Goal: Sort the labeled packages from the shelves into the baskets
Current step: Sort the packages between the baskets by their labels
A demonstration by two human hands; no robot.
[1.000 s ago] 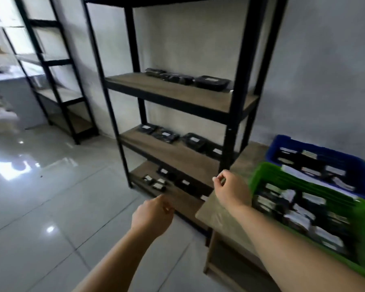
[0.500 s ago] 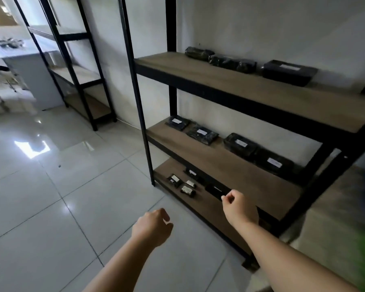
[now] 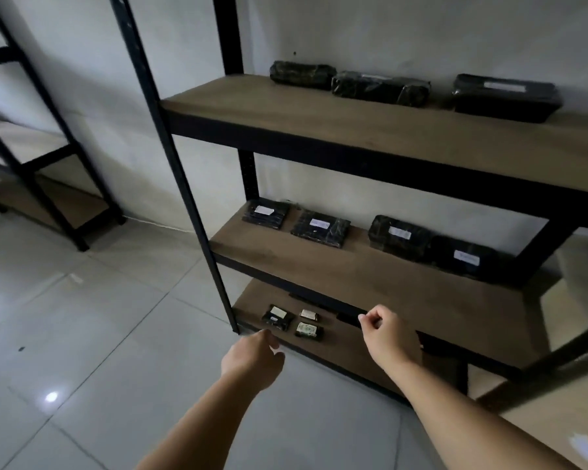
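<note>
A black metal rack with wooden boards fills the view. Three black wrapped packages (image 3: pixel 381 88) lie at the back of its upper board (image 3: pixel 319 120). Several labeled black packages (image 3: pixel 321 228) sit in a row on the middle board (image 3: pixel 319 269). Three small labeled packages (image 3: pixel 277 317) lie at the left end of the bottom board (image 3: pixel 336 347). My left hand (image 3: pixel 255 361) hovers loosely curled and empty just in front of them. Also empty, my right hand (image 3: pixel 387 337) floats before the middle board's front edge, thumb and forefinger near each other. No basket is in view.
The rack's front left post (image 3: pixel 170 157) stands between me and the boards' left ends. A second black rack (image 3: pixel 48 184) stands further left against the wall. Glossy grey tiles (image 3: pixel 99 334) cover the floor. A wooden surface (image 3: pixel 540 422) shows at the lower right.
The view has swung left, away from the green and blue baskets, and closer to the rack. Both hands stay empty and have come nearer the lower boards.
</note>
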